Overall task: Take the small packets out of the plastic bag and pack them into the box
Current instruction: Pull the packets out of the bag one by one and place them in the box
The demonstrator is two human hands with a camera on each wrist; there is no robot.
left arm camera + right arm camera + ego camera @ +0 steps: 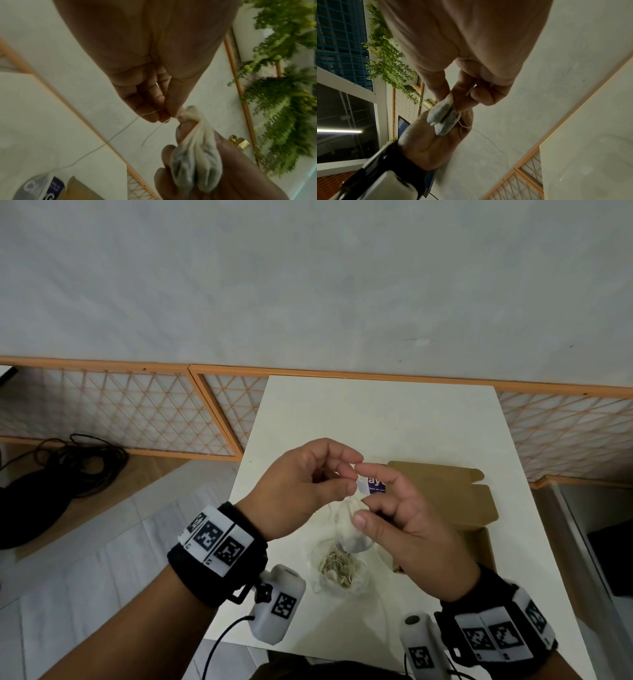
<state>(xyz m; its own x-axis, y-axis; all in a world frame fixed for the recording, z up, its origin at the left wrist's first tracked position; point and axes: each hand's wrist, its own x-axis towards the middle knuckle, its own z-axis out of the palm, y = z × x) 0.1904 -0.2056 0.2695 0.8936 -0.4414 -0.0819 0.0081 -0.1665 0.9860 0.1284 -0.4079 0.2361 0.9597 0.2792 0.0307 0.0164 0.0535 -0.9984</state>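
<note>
Black cables (82, 463): a loose heap on the floor at the far left, well apart from the table
Left hand (305, 487): held up over the table, thumb and fingers curled and pinching a thin string (120, 131); the wrist view shows the string going down from the fingertips toward the table
Small packet (351, 534): 1 soft white pouch with dark stuff inside, up in the air between the 2 hands; in the left wrist view its top is bunched tight just beside the left thumb
Plastic bag (337, 571): clear, sitting on the table right under the hands, near the front edge; more pale packets and strings lie inside it
Right hand (407, 529): thumb and fingers curled round the small packet, gripping it from the side
Box (455, 501): brown cardboard, on the table to the right of the bag and partly behind the right hand; its lid flaps stand open
Purple label (376, 483): a bit of white and purple print peeks out between the fingers, just left of the box
Table (376, 412): white, with an orange lattice fence behind it
</note>
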